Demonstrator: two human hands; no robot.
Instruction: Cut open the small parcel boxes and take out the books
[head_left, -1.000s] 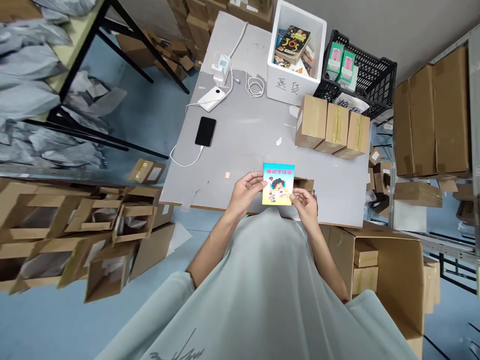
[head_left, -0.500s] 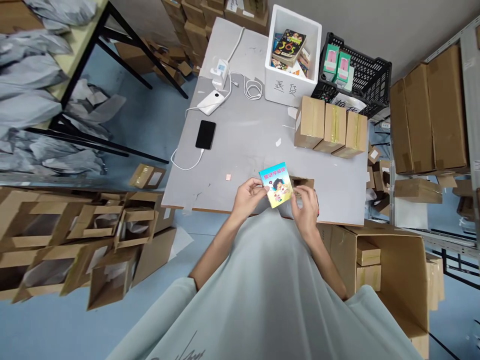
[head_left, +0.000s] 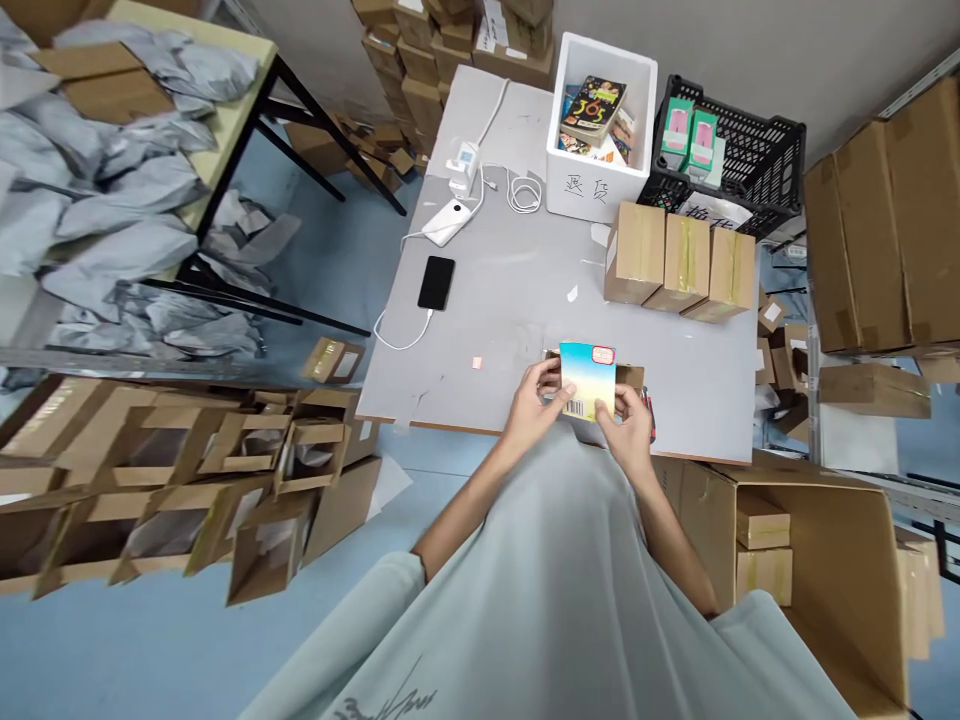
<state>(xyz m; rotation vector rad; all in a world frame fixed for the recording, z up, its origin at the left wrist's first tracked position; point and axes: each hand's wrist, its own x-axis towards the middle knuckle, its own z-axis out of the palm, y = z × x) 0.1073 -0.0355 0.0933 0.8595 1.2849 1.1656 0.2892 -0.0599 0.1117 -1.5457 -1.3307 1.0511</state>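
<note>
A small book (head_left: 588, 375) is held up near the table's front edge, its blue-to-yellow back with a barcode facing me. My left hand (head_left: 538, 402) pinches its left side, thumb across the lower left corner. My right hand (head_left: 627, 422) grips the lower right corner, thumb on the back face. Behind the book lies a cardboard box (head_left: 631, 377), mostly hidden by it. A red and black tool (head_left: 650, 412) rests on the table just right of my right hand; its kind is unclear.
On the grey table (head_left: 510, 300) lie a black phone (head_left: 436, 283), a power bank (head_left: 447, 222) and cables. Taped boxes (head_left: 679, 262) stand before a white foam bin (head_left: 598, 190) of books and a black crate (head_left: 765, 150). A large open carton (head_left: 832, 560) is at lower right.
The book has been turned over: its illustrated front cover showed before, now its back does. Both hands still hold it. The whole view has shifted slightly.
</note>
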